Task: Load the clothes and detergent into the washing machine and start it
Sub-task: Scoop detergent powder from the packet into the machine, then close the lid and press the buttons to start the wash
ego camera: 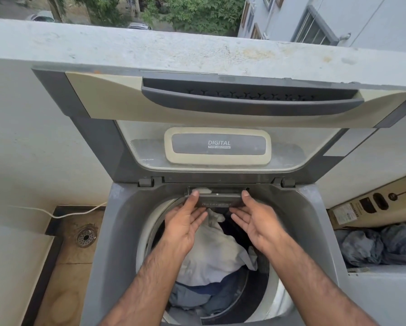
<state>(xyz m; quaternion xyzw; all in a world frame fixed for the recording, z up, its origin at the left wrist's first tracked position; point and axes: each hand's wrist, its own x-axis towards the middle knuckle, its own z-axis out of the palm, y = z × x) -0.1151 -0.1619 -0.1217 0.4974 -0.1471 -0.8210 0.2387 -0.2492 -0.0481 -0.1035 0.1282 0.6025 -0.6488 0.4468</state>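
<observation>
Fingers (245, 196) of both hands touch the detergent drawer (218, 200).

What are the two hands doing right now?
Left hand: open, fingertips on the detergent drawer.
Right hand: open, fingertips on the same drawer.

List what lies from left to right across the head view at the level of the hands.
Floor drain → left hand → right hand → cardboard box.
</observation>
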